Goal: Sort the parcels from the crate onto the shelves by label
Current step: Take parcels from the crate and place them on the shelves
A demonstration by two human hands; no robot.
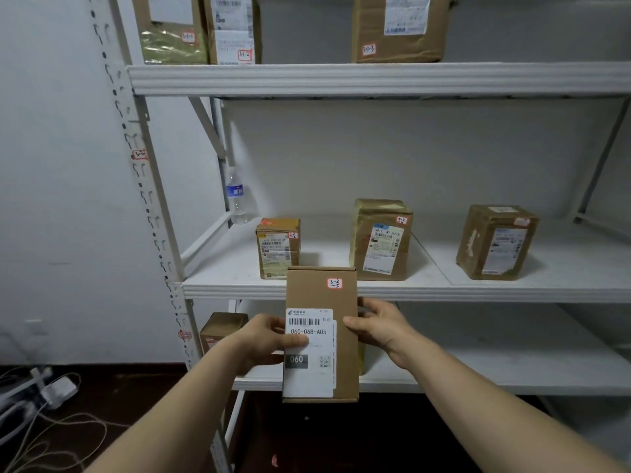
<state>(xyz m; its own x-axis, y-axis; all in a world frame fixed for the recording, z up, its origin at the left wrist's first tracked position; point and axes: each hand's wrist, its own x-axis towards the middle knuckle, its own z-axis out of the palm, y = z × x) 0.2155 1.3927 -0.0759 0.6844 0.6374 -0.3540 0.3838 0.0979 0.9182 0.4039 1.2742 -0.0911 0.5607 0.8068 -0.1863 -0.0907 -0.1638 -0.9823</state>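
— What's the biggest thing in view?
— A white metal shelving rack (pixel 143 186). Its top shelf (pixel 341 80) carries three taped parcels (pixel 399 29). The middle shelf (pixel 409 291) carries three smaller parcels (pixel 382 240), well apart.

— And the parcel being sorted?
— A plain brown box (pixel 321 291), held upright in front of the middle shelf's front edge, with its printed label facing the camera.

— Who holds it?
— Both hands. The left hand (pixel 269 339) grips its left edge, thumb on the label. The right hand (pixel 379 327) has its fingers (pixel 367 303) curled round the right edge.

— Anything smaller?
— A water bottle (pixel 235 196) stands at that shelf's back left corner. A red-bordered sticker (pixel 334 283) reading 3-2-5 sits on the box's upper right.
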